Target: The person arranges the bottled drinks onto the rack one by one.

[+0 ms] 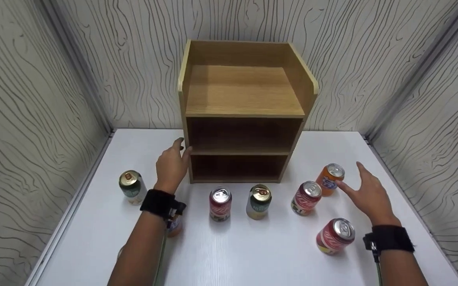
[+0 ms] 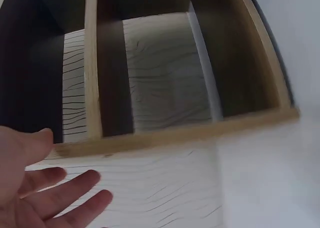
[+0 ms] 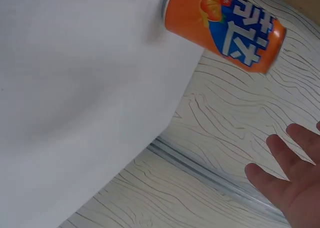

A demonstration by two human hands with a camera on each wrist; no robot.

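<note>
A small wooden shelf (image 1: 245, 91) stands against the back wall, its compartments facing front. Beside its left side panel is my left hand (image 1: 172, 165), thumb close to the front edge and fingers spread behind. In the left wrist view, the thumb of that hand (image 2: 30, 183) overlaps the corner of the wooden frame (image 2: 190, 135). On the right, my right hand (image 1: 368, 194) is held with thumb and fingers apart, just right of an upright orange soda can (image 1: 327, 182). The right wrist view has the orange can (image 3: 220, 25) away from the spread fingers (image 3: 270, 180).
Red cans (image 1: 220, 206), (image 1: 305, 198), (image 1: 332, 237) stand in front and right of the shelf. A green can (image 1: 258, 204) is at centre, another green can (image 1: 132, 186) at left. An orange can (image 1: 175, 226) is partly hidden by the left wrist. Patterned walls (image 1: 431, 99) enclose the white table (image 1: 253, 258).
</note>
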